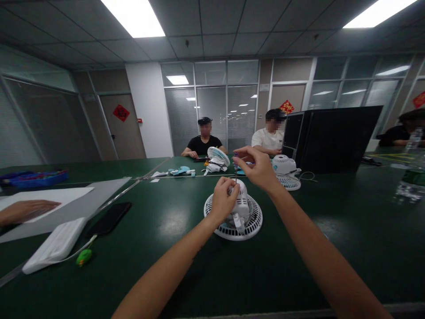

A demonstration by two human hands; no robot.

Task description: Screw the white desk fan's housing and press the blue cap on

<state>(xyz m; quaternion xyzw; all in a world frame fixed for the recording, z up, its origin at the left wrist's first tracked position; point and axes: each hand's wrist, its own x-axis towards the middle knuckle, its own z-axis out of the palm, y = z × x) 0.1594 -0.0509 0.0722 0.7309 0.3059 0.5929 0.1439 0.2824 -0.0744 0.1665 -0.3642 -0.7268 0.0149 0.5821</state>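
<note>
A white fan (255, 221) lies grille down on the green table, its rounded motor housing facing up. Above it, my right hand (257, 167) is closed around the purple handle of a screwdriver (236, 167), which stands upright with its thin shaft pointing down. My left hand (226, 197) is against the left side of the housing, with its fingertips pinched at the lower end of the screwdriver shaft. Those fingers hide the screwdriver's tip, and I cannot tell whether a screw sits there.
Further back are another white fan (217, 160), blue and white parts (182, 171) and a fan at right (285, 170) beside a big black case (335, 141). At left are a phone (109, 219), a white power bank (56, 243) and another person's hand (29, 210). Two people sit opposite.
</note>
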